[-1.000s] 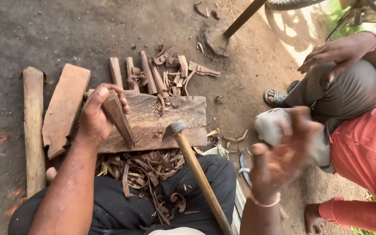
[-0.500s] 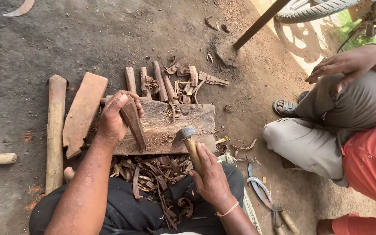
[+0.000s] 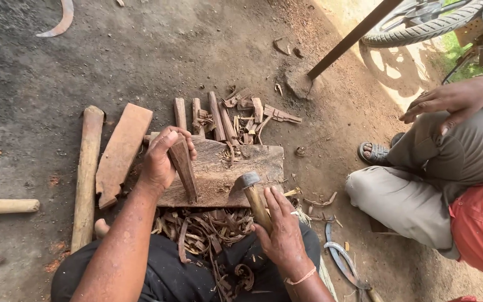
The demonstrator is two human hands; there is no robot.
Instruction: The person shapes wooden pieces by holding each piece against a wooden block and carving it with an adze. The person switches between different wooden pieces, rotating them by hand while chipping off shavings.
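Note:
My left hand (image 3: 160, 159) grips a tapered brown wooden piece (image 3: 184, 168), holding it upright with its lower end on a thick wooden block (image 3: 225, 170) on the dirt floor. My right hand (image 3: 282, 232) lies on the wooden handle of an adze-like tool (image 3: 251, 193); its metal head rests on the block's near edge. The fingers look loosely wrapped, partly extended. A heap of curled wood shavings (image 3: 202, 235) lies on my lap between my arms.
Several cut sticks (image 3: 219, 114) lie beyond the block. A flat plank (image 3: 121, 151) and a round pole (image 3: 85, 173) lie left; another pole (image 3: 4, 206) further left. A seated person (image 3: 448, 173) is at right, a sickle (image 3: 345, 263) beside them, a wheel (image 3: 420, 25) behind.
My right hand came down from a raised blurred position and settled on the tool handle near the block. The left hand keeps the wooden piece upright in the same spot.

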